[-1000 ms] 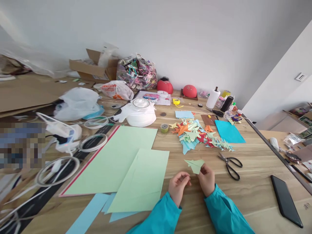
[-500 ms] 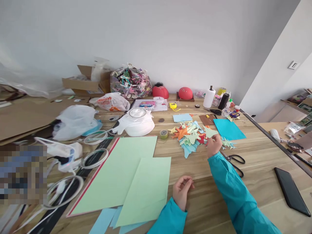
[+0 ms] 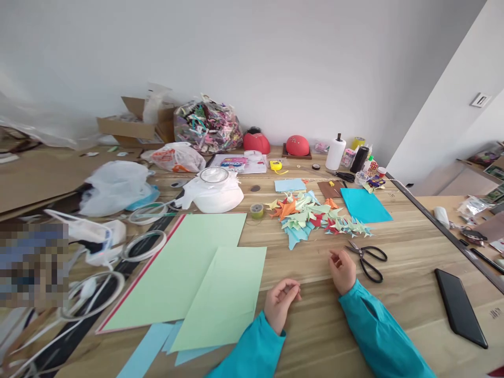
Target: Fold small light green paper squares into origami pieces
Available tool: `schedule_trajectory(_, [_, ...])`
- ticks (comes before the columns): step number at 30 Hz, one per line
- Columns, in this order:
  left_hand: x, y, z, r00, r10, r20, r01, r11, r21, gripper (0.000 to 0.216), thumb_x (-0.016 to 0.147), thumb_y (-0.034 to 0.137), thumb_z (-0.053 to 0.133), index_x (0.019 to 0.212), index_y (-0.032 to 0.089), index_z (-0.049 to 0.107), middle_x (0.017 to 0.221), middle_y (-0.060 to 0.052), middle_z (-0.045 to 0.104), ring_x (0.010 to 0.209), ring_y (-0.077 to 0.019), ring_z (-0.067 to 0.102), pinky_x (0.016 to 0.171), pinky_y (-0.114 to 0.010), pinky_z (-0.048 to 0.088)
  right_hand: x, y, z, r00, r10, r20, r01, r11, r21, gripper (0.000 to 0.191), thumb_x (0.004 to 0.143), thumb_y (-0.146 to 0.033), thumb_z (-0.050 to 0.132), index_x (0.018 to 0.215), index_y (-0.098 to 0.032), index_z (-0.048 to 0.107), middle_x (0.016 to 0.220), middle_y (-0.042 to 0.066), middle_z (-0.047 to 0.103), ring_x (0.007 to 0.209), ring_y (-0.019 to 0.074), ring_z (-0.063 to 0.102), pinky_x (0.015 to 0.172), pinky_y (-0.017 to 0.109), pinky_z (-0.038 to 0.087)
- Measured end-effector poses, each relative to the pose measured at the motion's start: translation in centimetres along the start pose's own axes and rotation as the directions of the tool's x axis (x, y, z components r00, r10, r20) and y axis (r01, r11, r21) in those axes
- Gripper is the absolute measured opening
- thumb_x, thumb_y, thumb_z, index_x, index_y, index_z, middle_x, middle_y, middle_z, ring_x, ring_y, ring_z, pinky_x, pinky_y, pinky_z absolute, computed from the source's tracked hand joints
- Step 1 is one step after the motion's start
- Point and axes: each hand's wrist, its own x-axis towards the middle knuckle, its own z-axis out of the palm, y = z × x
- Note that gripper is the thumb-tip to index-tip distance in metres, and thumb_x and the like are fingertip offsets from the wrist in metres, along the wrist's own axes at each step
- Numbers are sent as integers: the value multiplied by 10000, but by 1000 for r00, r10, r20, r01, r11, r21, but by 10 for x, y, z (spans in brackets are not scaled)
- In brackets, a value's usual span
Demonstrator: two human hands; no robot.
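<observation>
My left hand (image 3: 281,303) is above the wooden table, its fingers curled together with nothing seen in them, just right of a pale green paper sheet (image 3: 226,299). Across from it, my right hand (image 3: 342,271) is also closed, and no object shows between the fingers. Close to the right hand lie black-handled scissors (image 3: 368,259), blades slightly apart. Beyond both hands is a heap of folded paper cranes (image 3: 303,214) in green, blue, orange, red and yellow. A turquoise paper square (image 3: 366,205) sits right of the heap.
A larger green sheet (image 3: 169,273) and blue strips (image 3: 144,349) lie at left, beside coiled white cables (image 3: 92,296). A black phone (image 3: 460,307) rests at right. Along the back stand a stuffed bag (image 3: 208,126), red domes (image 3: 297,146), a tape measure (image 3: 276,166) and a white bottle (image 3: 336,153).
My right hand has let go of a green paper crane at the heap and drawn back toward me. My left hand stays curled. The view has shifted slightly.
</observation>
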Motion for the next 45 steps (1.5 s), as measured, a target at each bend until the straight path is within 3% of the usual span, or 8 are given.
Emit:
schedule_trajectory(14, [-1, 3, 5, 992, 55, -112, -39, 989, 140, 243, 692, 394, 607, 690, 152, 606, 542, -10, 588, 557, -147, 545, 585, -255, 429, 69, -8, -15, 989, -43, 142, 42, 999, 12, 241, 752, -294, 510, 913, -168, 637, 768, 55, 662, 633, 154, 590, 610, 277, 478])
schedule_trajectory(22, [0, 3, 7, 992, 49, -115, -33, 990, 134, 244, 683, 391, 623, 698, 148, 617, 535, -14, 590, 547, -143, 540, 580, -255, 422, 169, 15, 5, 977, 185, 106, -166, 972, -167, 246, 687, -295, 570, 836, -123, 662, 561, 38, 642, 531, 158, 572, 543, 260, 423])
schedule_trajectory(27, [1, 4, 6, 994, 44, -97, -29, 988, 150, 217, 707, 359, 611, 702, 143, 624, 548, -20, 601, 549, -137, 546, 572, -245, 420, 182, 10, 19, 973, 200, 118, -171, 961, -219, 187, 681, -298, 578, 672, -133, 665, 466, 14, 599, 460, 137, 529, 498, 242, 385])
schedule_trajectory(31, [0, 8, 8, 995, 53, -80, -37, 982, 186, 218, 723, 362, 594, 706, 148, 630, 561, -18, 595, 547, -138, 548, 559, -242, 424, 159, -1, 5, 994, 105, 15, -96, 954, -283, 280, 797, -347, 450, 863, -169, 656, 708, 60, 655, 676, 174, 571, 622, 270, 394])
schedule_trajectory(33, [-1, 9, 9, 996, 66, -55, -53, 976, 209, 219, 736, 364, 577, 711, 153, 629, 581, -21, 591, 557, -143, 552, 551, -242, 425, 140, -3, -1, 997, -84, -1, 76, 914, -398, 289, 829, -343, 423, 831, -172, 655, 729, 83, 635, 718, 183, 553, 670, 286, 376])
schedule_trajectory(38, [-3, 5, 9, 986, 160, 46, -167, 934, 315, 216, 790, 335, 515, 711, 159, 612, 657, -28, 567, 564, -127, 539, 535, -229, 423, 98, 12, 0, 822, -481, 306, 566, 624, -538, 225, 848, -231, 430, 810, -204, 650, 548, 26, 536, 548, 128, 475, 563, 262, 303])
schedule_trajectory(41, [-3, 1, 8, 971, 217, 98, -238, 890, 389, 222, 821, 311, 472, 723, 158, 600, 666, -30, 551, 573, -122, 524, 543, -228, 427, 90, 19, 2, 767, -557, 317, 616, 504, -605, 192, 843, -206, 450, 863, -192, 640, 546, 16, 533, 551, 116, 481, 556, 275, 271])
schedule_trajectory(45, [-3, -3, 8, 960, 253, 119, -280, 859, 428, 207, 830, 283, 459, 730, 159, 592, 675, -30, 549, 581, -119, 524, 551, -223, 432, 96, 17, 5, 772, -556, 308, 599, 475, -645, 176, 834, -281, 484, 821, -185, 632, 575, 17, 563, 570, 122, 492, 562, 282, 252])
